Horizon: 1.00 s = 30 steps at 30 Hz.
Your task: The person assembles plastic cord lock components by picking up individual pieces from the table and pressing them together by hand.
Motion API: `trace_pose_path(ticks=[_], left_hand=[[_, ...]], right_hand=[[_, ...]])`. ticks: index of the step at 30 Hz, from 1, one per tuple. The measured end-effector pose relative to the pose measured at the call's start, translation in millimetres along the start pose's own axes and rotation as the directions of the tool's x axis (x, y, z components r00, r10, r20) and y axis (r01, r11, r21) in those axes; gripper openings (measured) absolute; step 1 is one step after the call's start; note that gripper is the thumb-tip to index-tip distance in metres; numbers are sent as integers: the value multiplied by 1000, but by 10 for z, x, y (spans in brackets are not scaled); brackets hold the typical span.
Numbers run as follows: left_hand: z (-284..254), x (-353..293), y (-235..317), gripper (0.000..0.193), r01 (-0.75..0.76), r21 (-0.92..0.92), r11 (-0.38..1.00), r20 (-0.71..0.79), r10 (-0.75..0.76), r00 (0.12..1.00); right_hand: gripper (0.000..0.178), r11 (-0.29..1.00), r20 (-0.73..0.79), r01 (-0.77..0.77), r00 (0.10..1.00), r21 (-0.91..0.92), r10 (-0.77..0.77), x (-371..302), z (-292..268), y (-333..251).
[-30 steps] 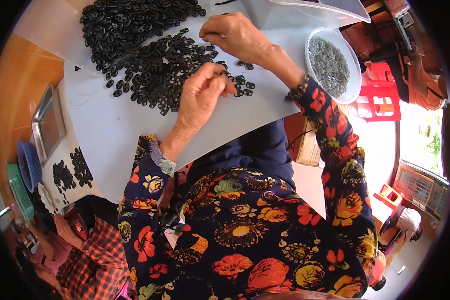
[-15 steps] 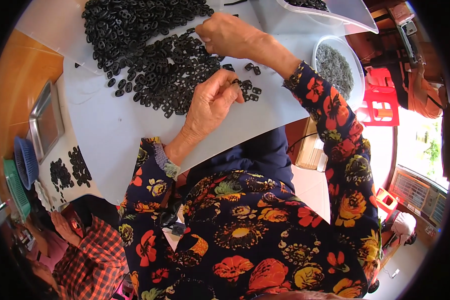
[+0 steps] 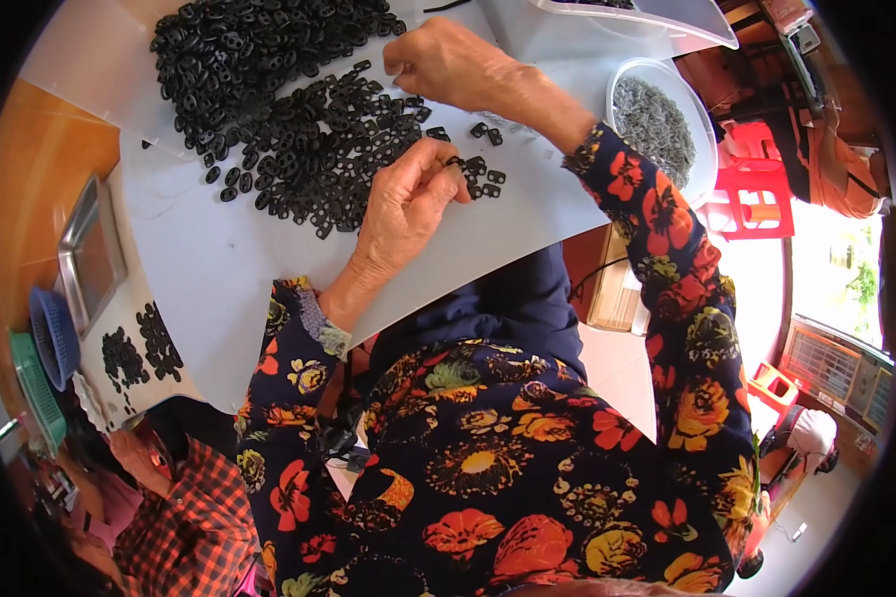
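Note:
On the pale table, my left hand (image 3: 406, 204) is closed in a pinch, with a small black plastic piece (image 3: 455, 163) showing at its fingertips. A few black two-hole pieces (image 3: 488, 177) lie just right of those fingers. Farther off, my right hand (image 3: 455, 65) is closed, thumb and fingers drawn together; anything inside them is hidden. It hovers by the right edge of a spread of flat black two-hole pieces (image 3: 334, 139). Behind that spread rises a denser heap of black oval two-hole pieces (image 3: 254, 50).
A round tub (image 3: 657, 124) of small clear-grey pieces stands right of my right forearm. Beyond it is a clear plastic bin (image 3: 657, 35). Left are a metal tray (image 3: 92, 249), a blue basket (image 3: 54, 338) and small black piles (image 3: 124, 358). A person in a checked shirt (image 3: 194, 517) sits lower left.
The table and everything on it sit slightly farther left in the picture. Both hands keep nearly the same closed poses and places beside the black pieces.

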<state>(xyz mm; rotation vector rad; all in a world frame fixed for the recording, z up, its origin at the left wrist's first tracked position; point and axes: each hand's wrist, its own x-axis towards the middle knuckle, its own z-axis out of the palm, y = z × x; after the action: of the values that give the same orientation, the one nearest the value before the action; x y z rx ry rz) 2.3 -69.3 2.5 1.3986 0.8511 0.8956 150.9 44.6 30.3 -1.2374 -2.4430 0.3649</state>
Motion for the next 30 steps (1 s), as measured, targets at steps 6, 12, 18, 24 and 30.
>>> trace_pose_path(ticks=[6,12,18,24,30], left_hand=[[14,-2,-51,6,-7,-25,1000,11,8,1000],[14,-3,-115,10,-16,-38,999,47,18,999],[16,9,-41,7,25,-37,999,17,-25,1000],[15,9,-43,8,8,-23,1000,-1,-8,1000],[-2,16,-33,9,-7,11,1000,14,6,1000]], right_hand=[[15,972,151,19,988,-233,17,143,67,-106],[11,997,52,-54,997,-47,57,38,-175,-1],[12,993,49,-108,993,-49,110,-191,-385,-12],[10,991,37,-135,990,6,135,-365,-380,37],[10,984,92,-179,980,12,177,-414,-371,93]])
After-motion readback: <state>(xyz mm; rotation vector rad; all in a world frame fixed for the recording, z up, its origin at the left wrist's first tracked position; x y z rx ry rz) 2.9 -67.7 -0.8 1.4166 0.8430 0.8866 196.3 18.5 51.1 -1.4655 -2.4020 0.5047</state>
